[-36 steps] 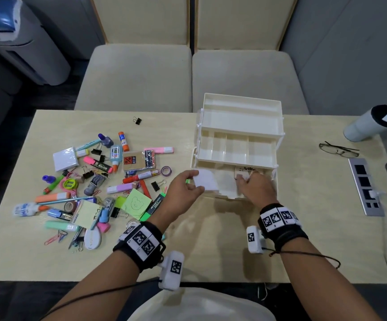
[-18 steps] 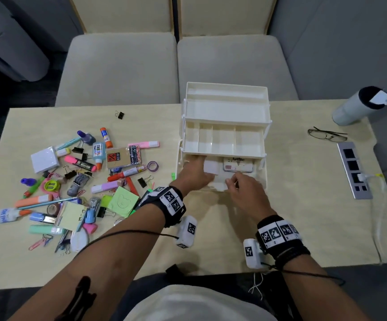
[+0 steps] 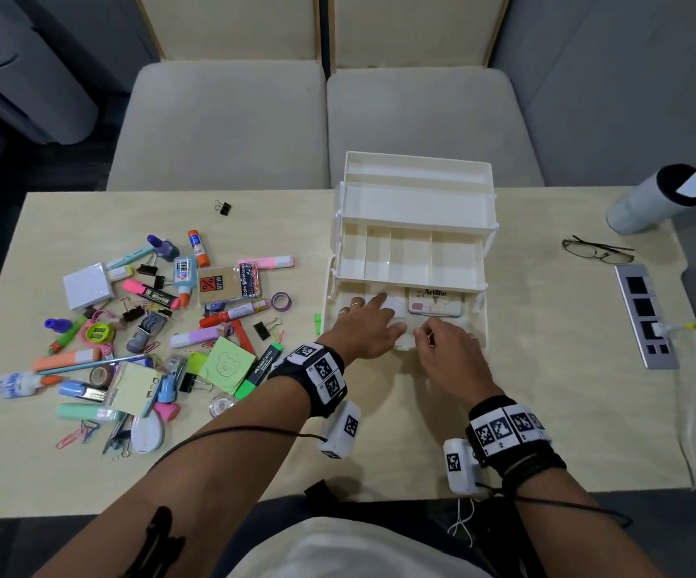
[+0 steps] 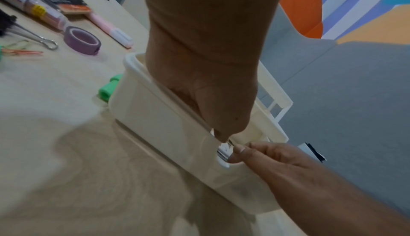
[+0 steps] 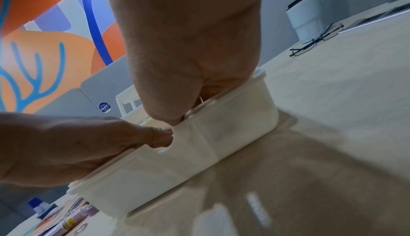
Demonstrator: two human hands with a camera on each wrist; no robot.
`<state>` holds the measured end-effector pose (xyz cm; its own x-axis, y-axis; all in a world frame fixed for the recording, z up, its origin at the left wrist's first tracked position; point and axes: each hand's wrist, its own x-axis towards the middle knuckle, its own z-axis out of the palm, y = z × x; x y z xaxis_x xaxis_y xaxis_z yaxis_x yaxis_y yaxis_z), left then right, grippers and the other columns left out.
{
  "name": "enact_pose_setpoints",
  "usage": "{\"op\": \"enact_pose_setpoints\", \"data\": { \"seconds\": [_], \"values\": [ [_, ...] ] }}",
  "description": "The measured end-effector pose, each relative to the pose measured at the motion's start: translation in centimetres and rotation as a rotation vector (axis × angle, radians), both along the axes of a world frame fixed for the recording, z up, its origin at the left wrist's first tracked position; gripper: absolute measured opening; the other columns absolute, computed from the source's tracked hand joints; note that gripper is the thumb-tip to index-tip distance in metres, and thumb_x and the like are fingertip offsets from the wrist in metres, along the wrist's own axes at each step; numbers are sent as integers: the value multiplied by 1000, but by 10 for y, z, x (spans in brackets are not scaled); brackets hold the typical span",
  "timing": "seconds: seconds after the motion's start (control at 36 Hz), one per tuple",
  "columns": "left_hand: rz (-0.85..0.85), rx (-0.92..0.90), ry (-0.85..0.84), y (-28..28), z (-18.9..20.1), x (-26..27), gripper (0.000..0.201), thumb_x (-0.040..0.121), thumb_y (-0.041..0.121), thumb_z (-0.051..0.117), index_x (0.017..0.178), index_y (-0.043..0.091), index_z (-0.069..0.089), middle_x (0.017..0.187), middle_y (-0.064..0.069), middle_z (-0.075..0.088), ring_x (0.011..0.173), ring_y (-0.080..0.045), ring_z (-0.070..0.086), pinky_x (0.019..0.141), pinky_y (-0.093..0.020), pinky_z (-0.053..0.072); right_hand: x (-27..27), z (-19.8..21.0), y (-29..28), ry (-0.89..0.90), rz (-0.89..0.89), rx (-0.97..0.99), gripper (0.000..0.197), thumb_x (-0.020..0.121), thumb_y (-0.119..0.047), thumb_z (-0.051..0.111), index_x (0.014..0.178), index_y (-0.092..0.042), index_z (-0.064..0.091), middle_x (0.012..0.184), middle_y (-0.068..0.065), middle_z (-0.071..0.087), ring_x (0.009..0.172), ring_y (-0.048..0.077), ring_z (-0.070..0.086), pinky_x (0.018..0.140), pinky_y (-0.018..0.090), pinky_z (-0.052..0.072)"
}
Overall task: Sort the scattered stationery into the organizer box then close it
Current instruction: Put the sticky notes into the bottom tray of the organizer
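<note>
Pale wooden worktop [image 3: 546, 410] carries a cream plastic tiered organizer box [image 3: 413, 227], trays fanned open for filling. Left hand [image 3: 365, 327] lies flat inside its bottom compartment, seemingly settling items; right hand [image 3: 450, 352] pinches something at the front rim. Colourful scattered stationery [image 3: 150, 327] waits leftward.

"Artline" marks a box [image 3: 434, 303]; "Coin Envelopes," seemingly, a packet [image 3: 248, 279]; "ClayGO" a sticker [image 5: 104, 107].

Both hands reach into the bottom compartment of the organizer box [image 3: 415, 227].
The left hand [image 3: 363, 327] lies palm down inside its left half, fingers extended; the right hand [image 3: 450, 348] sits at its near wall, fingertips [image 4: 238, 149] curled, seemingly pinching something there.
</note>
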<state>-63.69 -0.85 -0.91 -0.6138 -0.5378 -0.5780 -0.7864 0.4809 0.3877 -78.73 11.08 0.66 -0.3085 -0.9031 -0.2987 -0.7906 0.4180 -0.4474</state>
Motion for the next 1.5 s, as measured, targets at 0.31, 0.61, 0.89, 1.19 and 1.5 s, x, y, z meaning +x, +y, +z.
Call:
{"op": "enact_pose_setpoints", "data": {
  "seconds": [0.31,0.61,0.89,1.19,1.5],
  "values": [
    [105,17,440,14,40,76,47,103,32,61,145,14,53,156,-6,47,140,-26,48,113,-42,43,42,20,-17,120,-28,-223,3,98,-23,63,99,-21,63,97,-1,64,97,26,57,87,43,44],
    [359,-130,519,18,78,255,29,98,21,67,126,25,62,122,8,63,99,-6,61,84,-26,51,203,39,-87,-104,366,-142,14,94,-34,70,96,-27,58,88,-9,63,79,17,61,66,33,47],
    [589,-198,389,-15,64,409,24,95,18,71,119,22,68,113,6,66,94,-12,64,83,-35,55,305,0,-97,142,485,75,86,74,-70,79,137,-23,47,125,1,56,113,24,56,97,43,51],
    [768,-270,146,-135,38,487,49,93,26,71,139,14,56,136,-11,54,124,-30,56,101,-39,47,333,0,-106,248,395,127,69,67,-39,91,122,-30,50,117,-5,60,105,21,57,90,42,50],
    [519,-203,23,-195,3,499,84,86,45,77,151,11,37,145,-13,44,127,-42,43,99,-52,45,333,23,-101,-50,260,251,13,100,-18,64,109,-26,59,104,-2,64,87,15,62,75,36,51]
  ]
}}
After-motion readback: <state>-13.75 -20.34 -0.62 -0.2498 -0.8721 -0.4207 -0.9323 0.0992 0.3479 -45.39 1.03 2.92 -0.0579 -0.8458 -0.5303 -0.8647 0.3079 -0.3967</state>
